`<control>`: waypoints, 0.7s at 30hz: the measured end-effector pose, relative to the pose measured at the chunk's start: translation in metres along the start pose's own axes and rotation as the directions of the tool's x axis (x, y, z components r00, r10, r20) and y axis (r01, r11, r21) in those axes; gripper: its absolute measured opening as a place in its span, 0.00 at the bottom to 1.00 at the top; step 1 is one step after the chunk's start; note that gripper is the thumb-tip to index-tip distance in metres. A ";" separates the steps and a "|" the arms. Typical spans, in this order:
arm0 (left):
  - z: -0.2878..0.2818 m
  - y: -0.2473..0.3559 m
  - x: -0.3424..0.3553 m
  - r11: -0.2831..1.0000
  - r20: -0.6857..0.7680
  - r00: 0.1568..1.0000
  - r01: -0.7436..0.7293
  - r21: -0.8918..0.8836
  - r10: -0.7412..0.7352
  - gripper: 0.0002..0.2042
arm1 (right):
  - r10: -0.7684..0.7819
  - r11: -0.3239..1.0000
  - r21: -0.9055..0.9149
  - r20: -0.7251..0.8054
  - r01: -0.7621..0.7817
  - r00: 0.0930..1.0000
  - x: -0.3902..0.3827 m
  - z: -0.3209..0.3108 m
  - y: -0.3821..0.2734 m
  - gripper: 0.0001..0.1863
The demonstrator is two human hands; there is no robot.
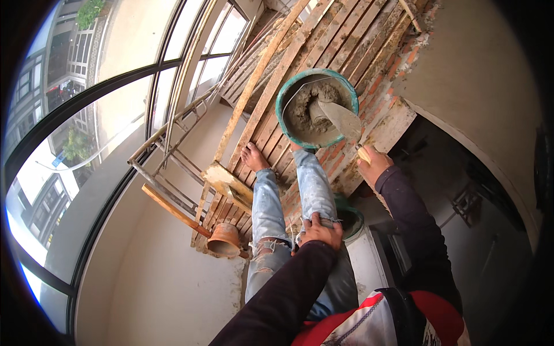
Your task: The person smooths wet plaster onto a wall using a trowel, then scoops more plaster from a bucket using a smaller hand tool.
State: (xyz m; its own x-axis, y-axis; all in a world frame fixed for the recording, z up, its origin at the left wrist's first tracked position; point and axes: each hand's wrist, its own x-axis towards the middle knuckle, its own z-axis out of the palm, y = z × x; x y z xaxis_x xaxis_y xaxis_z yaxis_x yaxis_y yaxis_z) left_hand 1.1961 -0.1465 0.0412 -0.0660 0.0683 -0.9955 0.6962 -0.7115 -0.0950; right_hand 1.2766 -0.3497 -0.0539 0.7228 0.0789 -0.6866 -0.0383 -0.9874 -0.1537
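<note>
My right hand (374, 167) is closed round the wooden handle of a pointed trowel (344, 121). The mortar-smeared blade reaches over the near right rim of a round green bucket (279, 109). Wet grey mortar (300, 111) fills much of the bucket, with a hollow and a lump in the middle; a thin wire handle lies along its inner side. My left hand (321, 232) rests on my jeans at the right knee, its fingers spread and holding nothing. The bucket stands on wooden planks just beyond my bare feet.
Mortar-stained scaffold planks (323, 34) run beside exposed brickwork (407, 57). A wooden plastering float (228, 184) lies left of my legs, near an orange bucket (224, 239). Another green bucket (350, 219) sits by my right knee. Scaffold poles (167, 141) and windows are at left; a dark opening drops away at right.
</note>
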 end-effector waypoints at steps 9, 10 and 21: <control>0.012 -0.018 0.019 0.999 -0.024 0.999 -0.029 -0.034 0.028 0.35 | 0.383 0.705 0.314 0.584 -0.635 0.715 0.105 0.053 -0.046 0.21; 0.014 -0.019 0.022 0.999 -0.014 0.999 -0.033 -0.036 0.033 0.35 | 0.343 0.565 0.436 0.647 -0.700 0.681 0.092 0.039 -0.047 0.22; 0.001 -0.036 0.031 0.998 -0.025 0.999 -0.033 -0.056 0.031 0.35 | 0.430 0.887 -0.316 0.299 -0.337 0.852 0.155 0.060 -0.049 0.18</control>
State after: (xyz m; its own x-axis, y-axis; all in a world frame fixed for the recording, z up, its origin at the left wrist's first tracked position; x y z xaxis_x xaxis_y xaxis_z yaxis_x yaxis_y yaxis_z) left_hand 1.1680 -0.1196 0.0136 -0.0262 0.0637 -0.9976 0.7368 -0.6732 -0.0623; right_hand 1.3491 -0.2803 -0.1955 0.3926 -0.3166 -0.8635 -0.0592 -0.9456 0.3198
